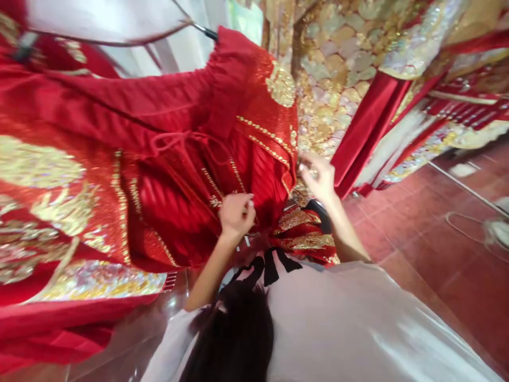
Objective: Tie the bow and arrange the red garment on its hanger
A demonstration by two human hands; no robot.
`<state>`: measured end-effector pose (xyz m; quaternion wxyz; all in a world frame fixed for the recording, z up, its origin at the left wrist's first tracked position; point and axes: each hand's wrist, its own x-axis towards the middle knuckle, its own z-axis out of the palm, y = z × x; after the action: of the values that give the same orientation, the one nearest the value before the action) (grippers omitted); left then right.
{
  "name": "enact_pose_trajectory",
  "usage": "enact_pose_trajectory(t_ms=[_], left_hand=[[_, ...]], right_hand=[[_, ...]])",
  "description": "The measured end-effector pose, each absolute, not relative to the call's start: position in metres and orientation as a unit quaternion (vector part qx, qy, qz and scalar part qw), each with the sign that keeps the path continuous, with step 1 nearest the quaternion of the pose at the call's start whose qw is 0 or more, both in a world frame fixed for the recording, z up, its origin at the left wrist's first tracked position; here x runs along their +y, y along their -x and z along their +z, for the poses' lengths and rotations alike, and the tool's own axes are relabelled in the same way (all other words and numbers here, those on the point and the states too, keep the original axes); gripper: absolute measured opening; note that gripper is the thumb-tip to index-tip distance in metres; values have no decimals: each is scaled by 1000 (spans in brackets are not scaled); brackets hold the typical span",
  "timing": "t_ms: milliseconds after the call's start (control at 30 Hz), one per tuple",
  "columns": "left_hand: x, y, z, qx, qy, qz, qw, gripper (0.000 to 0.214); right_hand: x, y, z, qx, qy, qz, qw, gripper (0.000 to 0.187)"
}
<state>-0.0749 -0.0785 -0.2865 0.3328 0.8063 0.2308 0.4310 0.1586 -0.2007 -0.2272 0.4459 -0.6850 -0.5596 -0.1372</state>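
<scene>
A red robe [167,138] with gold embroidery hangs from a hanger [199,26] at the top and fills the left and middle of the view. My left hand [236,215] is closed in a fist round a fold of the robe's pleated red cloth near a gold trim line. My right hand [318,178] is a little higher and to the right, at the robe's right edge, fingers curled and pinching the gold-trimmed hem [292,159]. Both forearms reach up from my white top [358,318]. Dark hair [234,334] shows at the bottom.
More gold-sequinned garments [338,69] hang behind the robe. Red and white embroidered garments [417,116] hang at the right. A red tiled floor [437,254] lies at the right, with a metal bar [465,185] and a looped cord [461,223] on it.
</scene>
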Motion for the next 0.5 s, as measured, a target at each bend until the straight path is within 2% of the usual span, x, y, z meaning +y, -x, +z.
enact_pose_trajectory(t_ms=[33, 100, 167, 233, 267, 400, 500], left_hand=[[-94, 59, -314, 219, -820, 378, 370, 17], [-117, 32, -362, 219, -825, 243, 461, 22], [-128, 14, -400, 232, -816, 145, 510, 39], [-132, 6, -429, 260, -798, 80, 538, 52], [-133, 5, -440, 273, -787, 57, 550, 53], [-143, 8, -464, 289, -748, 14, 598, 35], [-148, 12, -464, 310, -725, 31, 614, 32]], right_hand=[[-219, -158, -256, -545, 724, -77, 415, 35], [-253, -150, -306, -544, 786, 70, 285, 42], [-279, -136, -342, -521, 818, 182, 162, 66], [-294, -122, -365, -485, 838, 229, 102, 90], [-297, -116, -372, -464, 850, 232, 92, 95], [-290, -111, -383, -379, 898, 211, 73, 71], [-284, -109, -380, -342, 914, 202, 78, 55]])
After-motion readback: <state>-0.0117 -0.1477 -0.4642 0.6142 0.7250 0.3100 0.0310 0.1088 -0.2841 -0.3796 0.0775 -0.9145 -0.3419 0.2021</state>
